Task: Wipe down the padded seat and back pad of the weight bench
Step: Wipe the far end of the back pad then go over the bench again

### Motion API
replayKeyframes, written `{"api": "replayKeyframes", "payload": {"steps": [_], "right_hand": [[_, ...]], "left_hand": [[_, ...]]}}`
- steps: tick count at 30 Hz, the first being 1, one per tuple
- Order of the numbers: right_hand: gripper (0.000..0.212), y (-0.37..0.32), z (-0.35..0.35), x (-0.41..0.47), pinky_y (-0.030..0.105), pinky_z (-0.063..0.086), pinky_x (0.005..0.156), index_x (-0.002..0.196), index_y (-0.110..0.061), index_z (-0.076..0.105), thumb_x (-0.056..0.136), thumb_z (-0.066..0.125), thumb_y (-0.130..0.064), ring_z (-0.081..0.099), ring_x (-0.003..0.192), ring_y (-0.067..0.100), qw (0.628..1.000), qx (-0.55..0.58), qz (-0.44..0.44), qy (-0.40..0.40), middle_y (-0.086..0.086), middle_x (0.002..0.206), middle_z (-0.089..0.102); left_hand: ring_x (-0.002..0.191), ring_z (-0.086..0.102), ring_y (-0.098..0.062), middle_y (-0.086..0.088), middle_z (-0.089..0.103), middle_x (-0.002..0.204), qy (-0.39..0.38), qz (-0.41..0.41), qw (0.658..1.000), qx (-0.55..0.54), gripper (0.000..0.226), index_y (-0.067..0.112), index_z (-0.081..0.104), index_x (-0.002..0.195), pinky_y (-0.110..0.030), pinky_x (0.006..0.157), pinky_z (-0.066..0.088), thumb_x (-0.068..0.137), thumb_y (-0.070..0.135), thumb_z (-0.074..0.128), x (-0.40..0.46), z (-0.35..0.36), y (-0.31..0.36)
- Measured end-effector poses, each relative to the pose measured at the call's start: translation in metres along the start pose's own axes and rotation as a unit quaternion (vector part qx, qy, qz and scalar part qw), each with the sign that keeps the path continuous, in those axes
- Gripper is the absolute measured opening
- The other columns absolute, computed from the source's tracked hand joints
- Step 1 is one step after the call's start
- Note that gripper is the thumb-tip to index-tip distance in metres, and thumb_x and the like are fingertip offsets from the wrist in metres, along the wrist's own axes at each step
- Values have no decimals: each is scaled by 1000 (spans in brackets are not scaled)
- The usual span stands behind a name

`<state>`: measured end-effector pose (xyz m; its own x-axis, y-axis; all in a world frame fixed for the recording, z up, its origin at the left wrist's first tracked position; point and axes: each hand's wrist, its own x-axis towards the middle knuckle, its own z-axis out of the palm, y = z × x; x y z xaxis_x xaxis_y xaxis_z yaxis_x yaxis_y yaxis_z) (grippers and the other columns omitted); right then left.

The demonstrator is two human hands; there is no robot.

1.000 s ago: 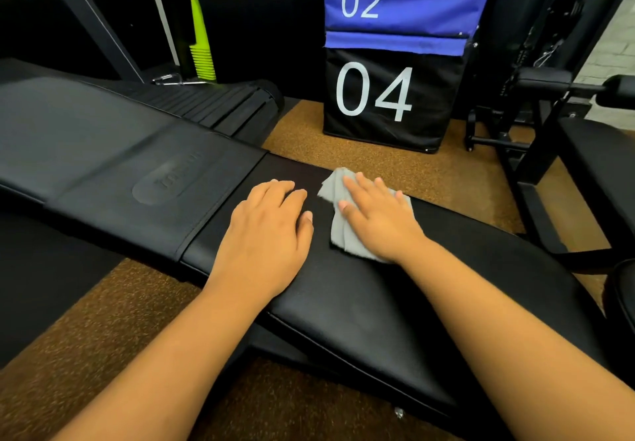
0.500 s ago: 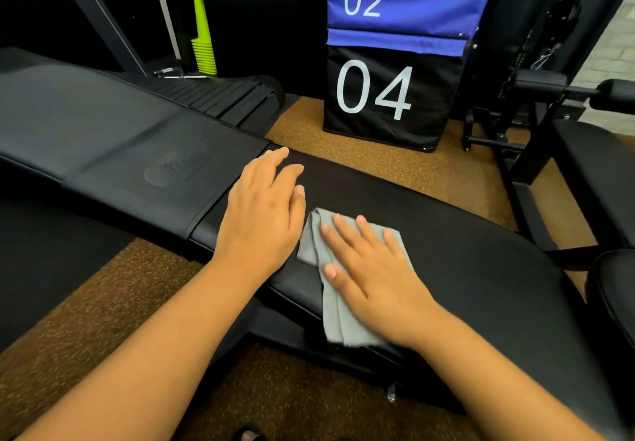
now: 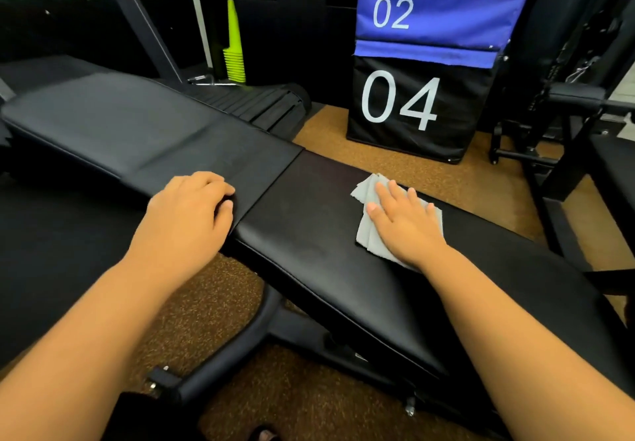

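Head: folded grey cloth flat on black bench pad.

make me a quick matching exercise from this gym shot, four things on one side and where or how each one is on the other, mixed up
Things:
1. grey cloth
2. left hand
3. stack of yellow-green cones
4. black box marked 04

Places or states:
A. on the floor beyond the bench, under a blue box
B. pressed flat under the right hand
C. fingers curled, on the pad edge beside the seam
D. by the far wall, behind the bench

Pairs: 1-B, 2-C, 3-D, 4-A
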<state>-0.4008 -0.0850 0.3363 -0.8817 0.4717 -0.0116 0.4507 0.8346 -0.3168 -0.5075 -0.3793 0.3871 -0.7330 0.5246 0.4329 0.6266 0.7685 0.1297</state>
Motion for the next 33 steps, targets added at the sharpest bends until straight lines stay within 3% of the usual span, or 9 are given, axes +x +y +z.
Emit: {"api": "replayKeyframes", "payload": {"steps": [5,8,14,19,24,29,33], "right_hand": [[60,-65,12,-54,49,-7,120,155,-37,-2,100,11,-56,-15,150,18,987,-7,-161,-16,-12,163,-11],[60,-99,18,-56,49,-9,120,155,-36,-3,101,12,-56,-16,150,18,979,-13,-205,-12,-12,164,-10],[60,-134,22,-31,51,-8,120,156,-31,0,103,13,-54,-13,150,21,976,8,-216,-7,-8,165,-6],[61,-101,18,-67,46,-8,121,155,-34,-2,100,12,-56,-15,150,17,963,-32,-266,-3,-11,164,-8],[57,-97,12,-37,45,-9,120,155,-37,3,102,15,-54,-11,150,17,973,-1,-228,-29,-13,164,-6],[57,-110,15,11,51,-6,120,156,-33,5,103,13,-51,-8,151,23,991,-6,-137,-6,-8,165,-4],[59,-122,18,-24,51,-6,120,156,-33,3,102,11,-55,-9,151,23,977,-13,-211,-14,-8,165,-5]], "left_hand": [[120,50,-27,-1,58,130,-10,23,999,-32,35,17,63,126,-43,99,43,96,29,52,-11,3,-14],[119,51,-26,0,59,129,-12,14,998,-53,35,18,64,125,-41,101,40,94,31,55,-7,4,-16],[121,51,-22,2,59,129,-10,-7,995,-100,36,17,61,124,-32,100,36,91,32,60,-8,5,-20],[122,49,-22,2,59,128,-3,-11,994,-112,34,17,62,121,-29,93,37,91,32,60,-8,8,-19],[123,48,-25,-3,58,130,-1,-16,993,-113,33,12,61,123,-27,96,31,93,26,60,-8,10,-14],[124,45,-27,-5,54,134,-12,-33,995,-94,35,12,59,130,-33,103,32,97,25,54,-9,7,-6],[123,45,-28,-5,53,133,-21,-33,996,-82,35,11,58,130,-39,101,36,98,23,52,-8,8,-3]]}}
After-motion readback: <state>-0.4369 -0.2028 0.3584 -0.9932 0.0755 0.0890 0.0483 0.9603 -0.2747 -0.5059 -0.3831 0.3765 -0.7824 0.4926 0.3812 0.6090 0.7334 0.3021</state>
